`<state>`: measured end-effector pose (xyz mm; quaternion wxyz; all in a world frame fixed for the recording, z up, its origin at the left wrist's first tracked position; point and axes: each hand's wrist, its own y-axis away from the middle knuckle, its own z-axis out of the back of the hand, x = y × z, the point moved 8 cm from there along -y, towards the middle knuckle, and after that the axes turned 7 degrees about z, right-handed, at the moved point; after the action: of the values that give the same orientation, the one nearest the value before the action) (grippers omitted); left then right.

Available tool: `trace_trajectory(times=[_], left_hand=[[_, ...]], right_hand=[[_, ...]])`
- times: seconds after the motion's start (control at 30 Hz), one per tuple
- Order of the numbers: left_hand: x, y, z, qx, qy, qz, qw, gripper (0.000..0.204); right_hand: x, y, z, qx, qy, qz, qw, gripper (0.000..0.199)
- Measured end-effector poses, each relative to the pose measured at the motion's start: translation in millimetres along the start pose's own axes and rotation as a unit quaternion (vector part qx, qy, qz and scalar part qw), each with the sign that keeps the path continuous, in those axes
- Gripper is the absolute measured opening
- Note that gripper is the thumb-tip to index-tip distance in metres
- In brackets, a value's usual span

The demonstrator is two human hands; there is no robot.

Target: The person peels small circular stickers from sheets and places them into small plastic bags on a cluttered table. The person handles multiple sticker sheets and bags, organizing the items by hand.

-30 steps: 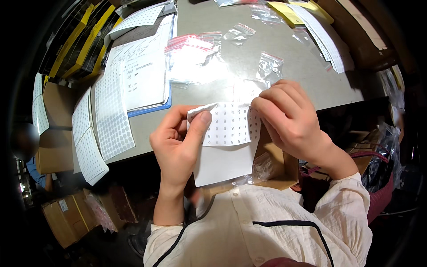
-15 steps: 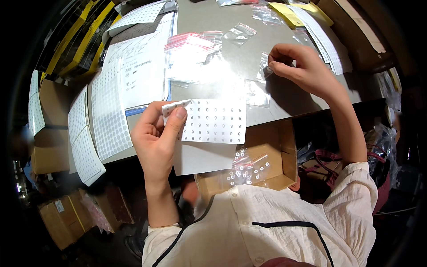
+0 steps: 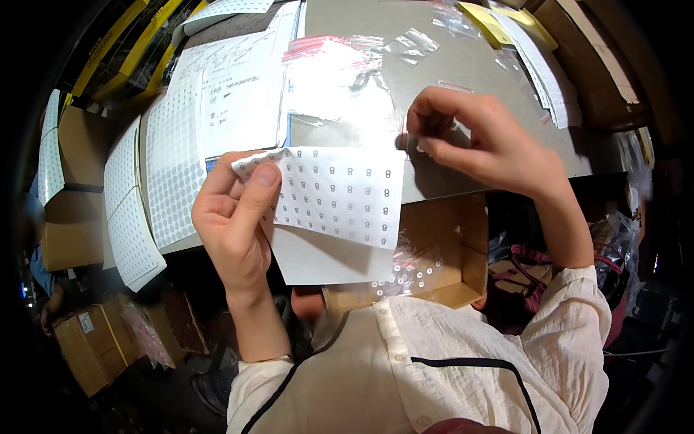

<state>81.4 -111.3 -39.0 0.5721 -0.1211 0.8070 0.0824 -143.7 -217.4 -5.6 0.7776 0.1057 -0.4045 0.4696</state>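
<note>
My left hand (image 3: 238, 220) pinches a white sheet of stickers (image 3: 340, 189) by its left end, the thumb lying on top. Rows of small printed marks cover the sheet, and its upper left corner curls. Beneath it hangs a blank white sheet (image 3: 325, 260), apparently in the same grip. Just beyond the sheet's right corner, my right hand (image 3: 481, 141) is curled above the table, thumb and forefinger close together. Whatever sits between those fingertips is too small to name. Small clear zip bags (image 3: 332, 87) with red edges lie piled farther back.
An open cardboard box (image 3: 452, 249) before my body holds small bags of little white rings (image 3: 405, 273). More sticker sheets (image 3: 173, 173) and a handwritten paper (image 3: 242, 94) cover the table's left. A yellow folder (image 3: 491, 25) and papers lie back right, beside a cardboard carton (image 3: 596, 69).
My right hand has come left and nearer, close to the sticker sheet. The left hand has shifted slightly left, with the sheet's printed face now tilted and larger in view.
</note>
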Motion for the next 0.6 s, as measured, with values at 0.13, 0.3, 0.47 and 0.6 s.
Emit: trace_trajectory(times=[0.13,0.3,0.47,0.6], left_hand=[[-2.9,2.5,5.3,0.016,0.011,-0.003,1.0,0.019],[-0.4,-0.2,9.0,0.034,0.025,-0.018,0.999,0.017],[-0.5,0.1,8.7,0.02,0.014,-0.013,1.0,0.019],[-3.3,0.6,9.7,0.028,0.011,-0.024,0.999,0.02]], right_hand=[[4.8,1.7,-4.1,0.065,0.056,-0.032,0.996,0.021],[11.4,4.1,-5.3,0.077,0.167,0.014,0.983,0.023],[30.3,6.3,-9.0,0.033,0.333,0.096,0.938,0.026],[14.5,9.4,13.6,-0.006,0.324,0.042,0.945,0.037]])
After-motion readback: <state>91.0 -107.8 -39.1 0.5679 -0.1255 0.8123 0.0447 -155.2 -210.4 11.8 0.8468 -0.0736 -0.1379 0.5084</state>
